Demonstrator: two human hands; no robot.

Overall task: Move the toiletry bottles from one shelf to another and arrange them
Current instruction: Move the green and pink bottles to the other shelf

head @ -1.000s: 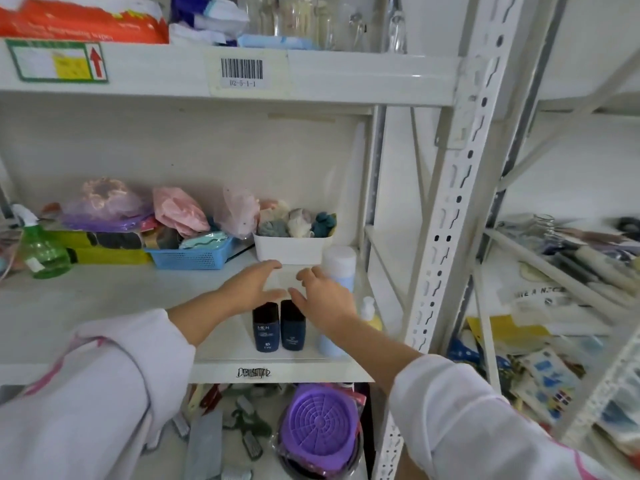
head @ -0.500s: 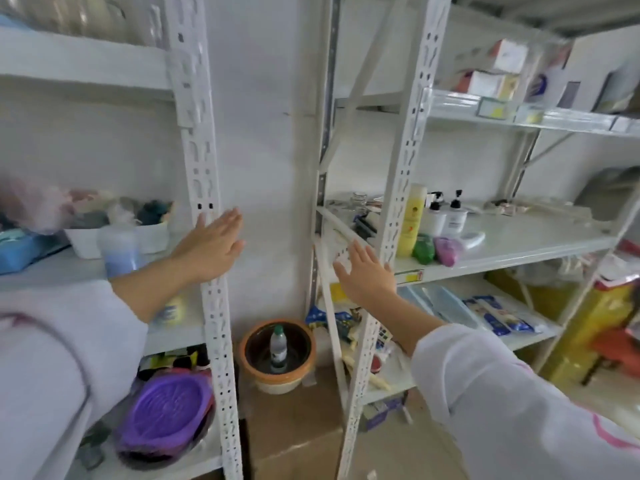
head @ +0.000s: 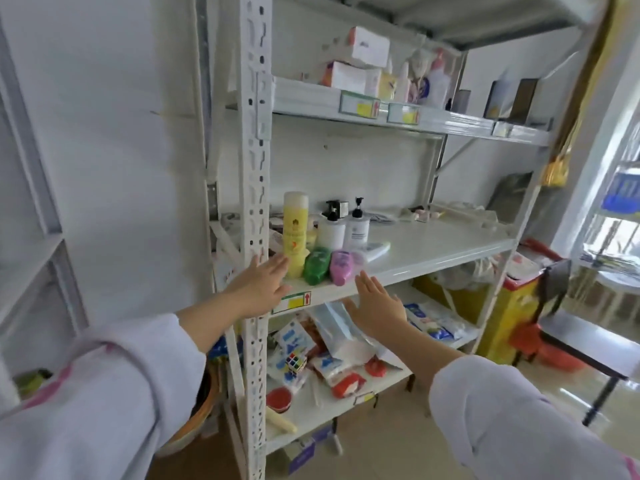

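Note:
On the middle shelf of the right rack stand a tall yellow bottle, a small green bottle, a small pink bottle, two white pump bottles and a white tube lying flat. My left hand is open, its fingertips just short of the yellow bottle, beside the rack's upright post. My right hand is open too, flat, in front of the shelf edge just below the pink bottle. Neither hand holds anything.
A perforated white post rises in front of the left hand. The top shelf carries boxes and bottles. Below lie packets and a puzzle cube. A yellow bin and a dark table stand at right.
The view has swung from the left rack, where both hands were at two dark bottles, over to the right rack. Both empty hands have reached toward its bottles.

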